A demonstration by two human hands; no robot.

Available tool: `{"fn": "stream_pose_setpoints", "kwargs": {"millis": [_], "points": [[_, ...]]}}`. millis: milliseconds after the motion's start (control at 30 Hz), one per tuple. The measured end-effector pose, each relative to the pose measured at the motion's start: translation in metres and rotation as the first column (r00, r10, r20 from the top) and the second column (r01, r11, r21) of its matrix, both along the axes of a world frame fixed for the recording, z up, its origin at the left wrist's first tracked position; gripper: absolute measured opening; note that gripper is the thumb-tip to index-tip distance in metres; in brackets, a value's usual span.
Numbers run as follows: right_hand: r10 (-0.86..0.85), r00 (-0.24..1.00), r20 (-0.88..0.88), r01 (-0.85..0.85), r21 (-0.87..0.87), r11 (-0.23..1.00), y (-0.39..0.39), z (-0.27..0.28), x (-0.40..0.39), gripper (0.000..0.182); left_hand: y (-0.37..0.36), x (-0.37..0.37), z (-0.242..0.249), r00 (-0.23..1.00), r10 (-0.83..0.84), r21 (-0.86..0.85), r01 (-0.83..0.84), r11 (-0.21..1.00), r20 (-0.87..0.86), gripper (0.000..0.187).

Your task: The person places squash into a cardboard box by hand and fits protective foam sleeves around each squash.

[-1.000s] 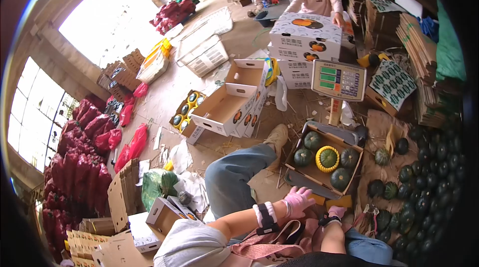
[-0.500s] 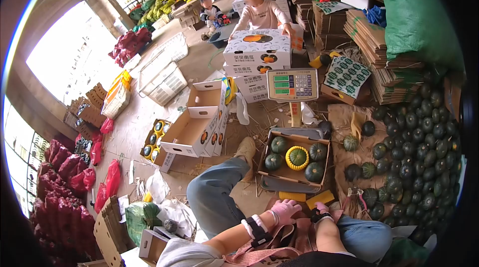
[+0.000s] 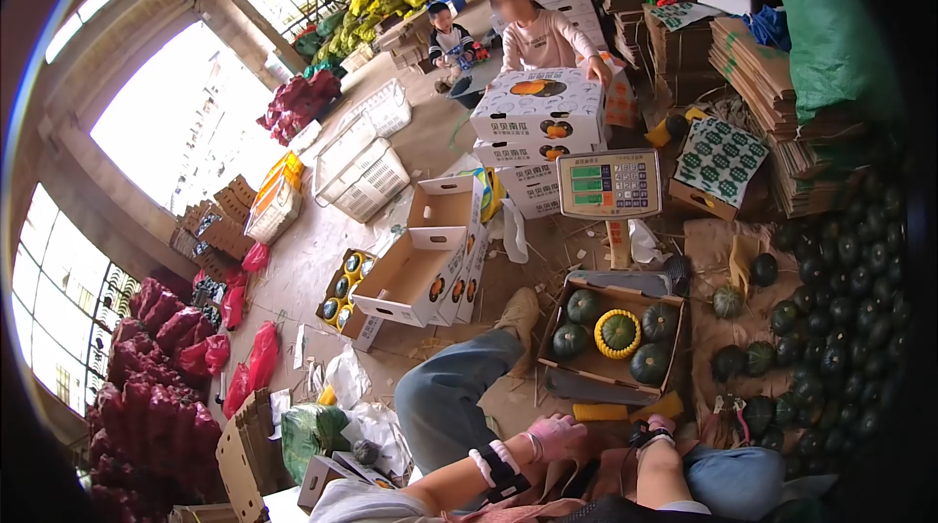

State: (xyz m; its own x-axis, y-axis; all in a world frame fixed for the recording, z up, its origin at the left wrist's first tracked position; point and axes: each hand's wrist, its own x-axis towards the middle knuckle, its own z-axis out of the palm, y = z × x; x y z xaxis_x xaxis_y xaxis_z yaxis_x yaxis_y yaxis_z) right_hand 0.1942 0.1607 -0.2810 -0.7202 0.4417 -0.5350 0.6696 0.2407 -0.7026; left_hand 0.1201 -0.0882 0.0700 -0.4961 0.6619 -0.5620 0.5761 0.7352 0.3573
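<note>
Both gloved hands — left hand (image 3: 554, 435), right hand (image 3: 660, 422) — rest low centre of the frame; grip state cannot be told. Squash box (image 3: 614, 334) sits just above — reach squarely, support each squash (image 3: 618, 330) from beneath.

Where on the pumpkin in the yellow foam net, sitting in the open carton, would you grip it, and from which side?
Grip the netted pumpkin from above, fingers spread over its rounded sides. It sits crown-up in the carton, other pumpkins close around it, so probably only the top is free. Both gloved hands, left hand and right hand, are near.
</note>
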Motion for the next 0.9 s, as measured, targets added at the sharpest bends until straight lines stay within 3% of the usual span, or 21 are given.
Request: {"fn": "stream_pose_setpoints", "kwargs": {"millis": [67, 167, 267, 400, 500, 533, 600, 667, 700, 733, 767, 867, 900], "points": [[-0.188, 0.974, 0.123, 0.179, 0.077, 0.981, -0.003, -0.002, -0.004, 0.018, 0.009, -0.005, -0.006, 0.999, -0.022, -0.012, 0.022, 1.0, 0.023, 0.048], [-0.568, 0.8, 0.195, 0.521, 0.244, 0.818, -0.02, 0.096, -0.022, 0.031, 0.024, -0.011, -0.004, 0.998, -0.049, 0.026, 0.048, 0.999, 0.05, 0.051], [-0.629, 0.678, 0.382, 0.6, 0.207, 0.773, -0.014, 0.121, -0.033, 0.053, 0.038, -0.009, -0.003, 0.996, -0.057, 0.124, 0.049, 0.991, 0.066, 0.047], [-0.64, 0.635, 0.432, 0.567, 0.302, 0.766, -0.009, 0.105, -0.046, 0.051, 0.038, -0.005, 0.006, 0.994, -0.055, 0.149, 0.04, 0.988, 0.096, 0.049], [-0.446, 0.781, 0.437, 0.401, 0.197, 0.895, 0.008, 0.064, -0.035, 0.03, 0.023, -0.005, 0.002, 0.994, -0.035, 0.132, 0.021, 0.991, 0.106, 0.047], [-0.325, 0.829, 0.454, 0.267, 0.189, 0.945, 0.013, 0.054, -0.031, 0.025, 0.018, -0.005, 0.0, 0.991, 0.029, 0.123, -0.046, 0.991, 0.13, 0.047], [-0.143, 0.874, 0.465, 0.069, 0.172, 0.983, 0.016, 0.048, -0.026, 0.026, 0.014, -0.006, -0.005, 0.973, 0.138, 0.116, -0.161, 0.98, 0.188, 0.046], [-0.026, 0.879, 0.476, -0.055, 0.155, 0.986, 0.007, 0.08, -0.029, 0.031, 0.011, -0.006, -0.014, 0.926, 0.302, 0.236, -0.352, 0.906, 0.225, 0.036], [-0.073, 0.909, 0.41, 0.045, 0.077, 0.996, -0.009, 0.168, -0.033, 0.038, 0.008, -0.005, -0.023, 0.887, 0.385, 0.289, -0.451, 0.845, 0.256, 0.035], [-0.054, 0.91, 0.412, -0.002, 0.133, 0.991, -0.011, 0.12, -0.026, 0.036, 0.004, -0.003, -0.041, 0.909, 0.352, 0.361, -0.413, 0.836, 0.224, 0.034], [0.019, 0.937, 0.349, -0.034, 0.036, 0.999, -0.024, 0.194, -0.028, 0.033, 0.004, 0.0, -0.068, 0.927, 0.323, 0.435, -0.375, 0.819, 0.191, 0.034], [0.316, 0.939, 0.134, -0.296, -0.151, 0.943, -0.028, 0.172, -0.013, 0.038, 0.027, -0.002, -0.052, 0.812, 0.432, 0.274, -0.552, 0.787, 0.393, 0.05], [0.414, 0.907, 0.08, -0.391, -0.206, 0.897, -0.041, 0.239, -0.021, 0.039, 0.03, -0.001, -0.052, 0.796, 0.426, 0.254, -0.559, 0.789, 0.43, 0.056]]}}
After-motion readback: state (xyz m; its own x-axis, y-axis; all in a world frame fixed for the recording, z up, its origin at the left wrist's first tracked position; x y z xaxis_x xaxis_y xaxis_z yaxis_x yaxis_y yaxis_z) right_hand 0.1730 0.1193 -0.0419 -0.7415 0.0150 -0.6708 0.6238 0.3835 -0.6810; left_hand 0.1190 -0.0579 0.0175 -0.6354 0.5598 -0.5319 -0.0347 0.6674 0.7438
